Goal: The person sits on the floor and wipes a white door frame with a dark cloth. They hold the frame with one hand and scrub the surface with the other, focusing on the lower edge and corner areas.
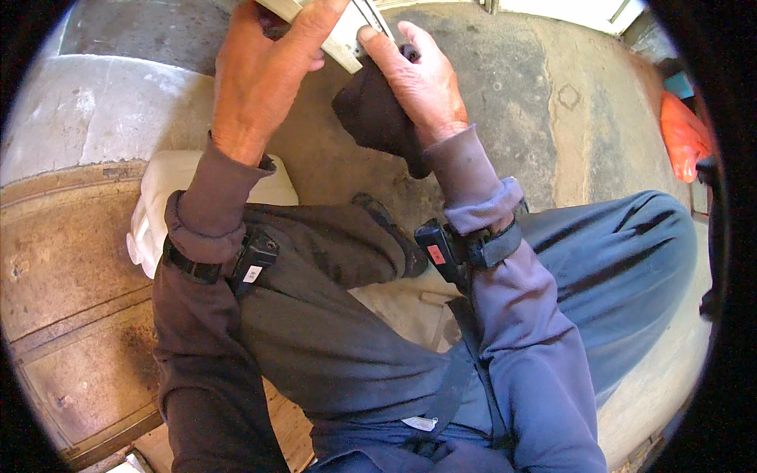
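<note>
At the top edge, my left hand (pixel 260 83) grips a cream-edged white casing (pixel 343 54), much of which lies beyond the picture. A white part with dark slots shows beside the cream edge; what the whole object is I cannot tell. My right hand (pixel 426 83) holds a bunched dark cloth (pixel 375 112) that hangs below the palm. A rolled end of the cloth pokes out between thumb and fingers. The right thumb tip rests on or close to the white part.
Below my hands are the concrete floor (pixel 502 118) and my dark shoe (pixel 390 230). A white plastic container (pixel 168 177) stands by my left forearm, beside a worn wooden cabinet (pixel 77 254). An orange-red plastic bag (pixel 683 139) lies at the far right.
</note>
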